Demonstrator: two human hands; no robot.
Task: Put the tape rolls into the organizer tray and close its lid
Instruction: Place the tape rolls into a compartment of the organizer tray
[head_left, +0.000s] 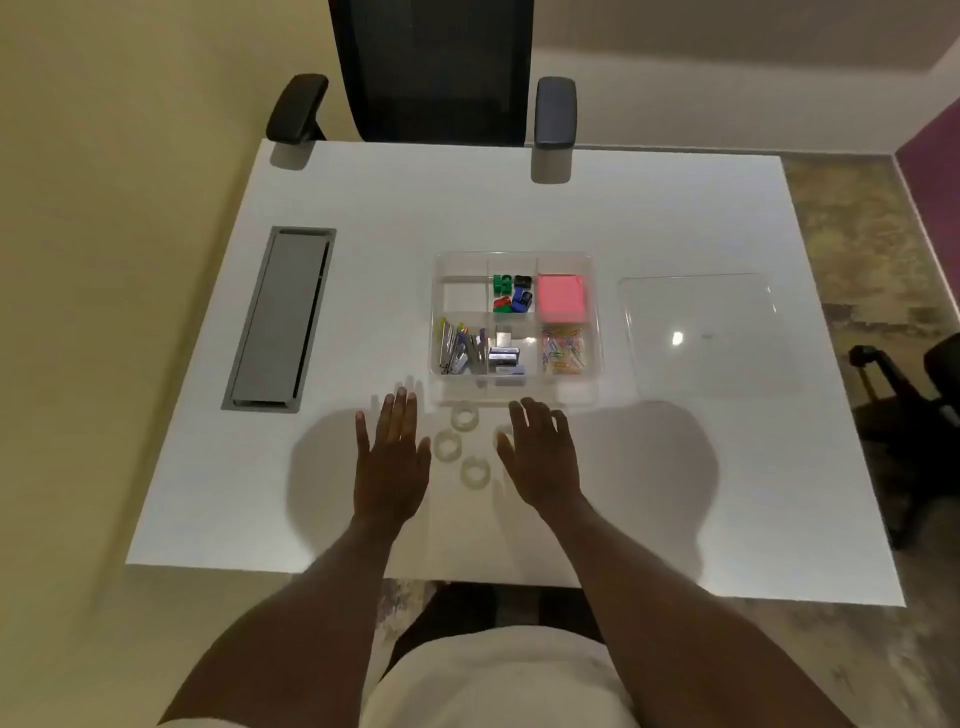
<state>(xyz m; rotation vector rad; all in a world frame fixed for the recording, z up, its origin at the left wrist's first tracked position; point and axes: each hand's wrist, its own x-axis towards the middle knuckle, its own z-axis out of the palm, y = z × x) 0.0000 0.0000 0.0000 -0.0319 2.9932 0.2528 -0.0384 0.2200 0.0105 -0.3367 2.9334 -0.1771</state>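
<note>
While 3 tape rolls (461, 444) lie between them, left hand (390, 457) and right hand (540, 457) rest flat, fingers released.

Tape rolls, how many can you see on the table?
3 clear ones between the hands: one nearest the organizer tray at, one beside the left hand at, one nearest the person at. The right hand may hide another.
</note>
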